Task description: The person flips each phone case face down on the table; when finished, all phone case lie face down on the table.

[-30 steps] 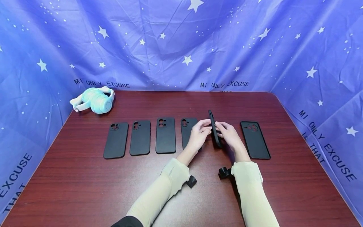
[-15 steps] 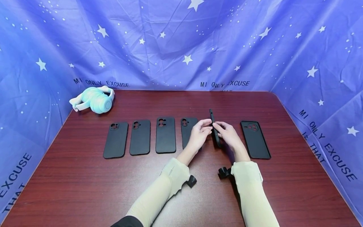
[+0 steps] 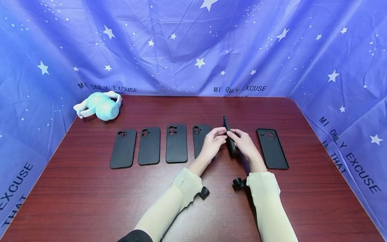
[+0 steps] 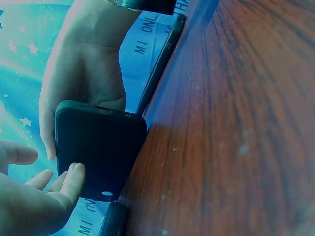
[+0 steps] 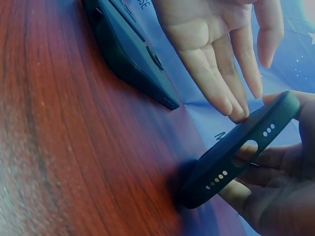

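A black phone case (image 3: 230, 144) stands on edge above the table, turned side-on to the head view. My right hand (image 3: 245, 144) grips it from the right, thumb on its near long edge. From the other side, fingers of my left hand (image 3: 211, 144) touch its flat face; in the left wrist view a fingertip rests on the dark back of the case (image 4: 101, 142). The right wrist view shows the bottom edge of the case (image 5: 201, 194) with a round port hole and small speaker holes. Left of it, another black phone case (image 3: 199, 136) is partly hidden by my left hand.
Three more black phone cases, a left one (image 3: 123, 151), a second (image 3: 149, 148) and a third (image 3: 176, 146), lie back up in a row. One case (image 3: 274, 151) lies hollow side up at right. Blue-white headphones (image 3: 104, 106) sit at the table's (image 3: 169, 208) back left.
My right thumb has shifted slightly to the left along the standing case, and the case has turned a little. My left hand stays nearly in place.
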### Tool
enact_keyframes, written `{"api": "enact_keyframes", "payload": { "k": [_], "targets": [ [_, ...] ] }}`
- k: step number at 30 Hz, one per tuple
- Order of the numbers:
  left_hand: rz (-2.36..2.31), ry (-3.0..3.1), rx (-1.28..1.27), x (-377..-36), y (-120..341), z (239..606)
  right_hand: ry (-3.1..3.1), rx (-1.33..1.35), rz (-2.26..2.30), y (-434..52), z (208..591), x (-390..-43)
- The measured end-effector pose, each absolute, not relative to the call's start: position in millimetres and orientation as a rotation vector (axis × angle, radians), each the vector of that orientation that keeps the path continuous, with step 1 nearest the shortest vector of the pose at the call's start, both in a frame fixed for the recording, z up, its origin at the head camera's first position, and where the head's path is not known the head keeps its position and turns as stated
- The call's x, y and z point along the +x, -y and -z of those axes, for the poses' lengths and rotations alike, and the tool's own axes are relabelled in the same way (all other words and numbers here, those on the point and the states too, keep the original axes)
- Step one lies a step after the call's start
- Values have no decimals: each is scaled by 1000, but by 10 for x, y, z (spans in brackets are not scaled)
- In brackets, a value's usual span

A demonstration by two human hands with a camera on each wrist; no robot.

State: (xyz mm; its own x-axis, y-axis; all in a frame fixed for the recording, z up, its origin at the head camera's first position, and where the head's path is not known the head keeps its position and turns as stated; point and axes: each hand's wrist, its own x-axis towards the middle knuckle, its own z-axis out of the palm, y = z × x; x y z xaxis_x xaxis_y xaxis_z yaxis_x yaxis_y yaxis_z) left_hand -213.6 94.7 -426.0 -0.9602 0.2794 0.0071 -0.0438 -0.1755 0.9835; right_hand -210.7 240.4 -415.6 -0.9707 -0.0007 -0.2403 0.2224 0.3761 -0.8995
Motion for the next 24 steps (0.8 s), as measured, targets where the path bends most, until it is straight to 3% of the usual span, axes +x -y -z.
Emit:
{"api": "enact_keyframes", "payload": {
  "k": [24],
  "targets": [
    [-1930, -2056, 120, -2139, -925, 4311, -2256, 154, 1921, -2420, 4148, -2084]
  ]
}}
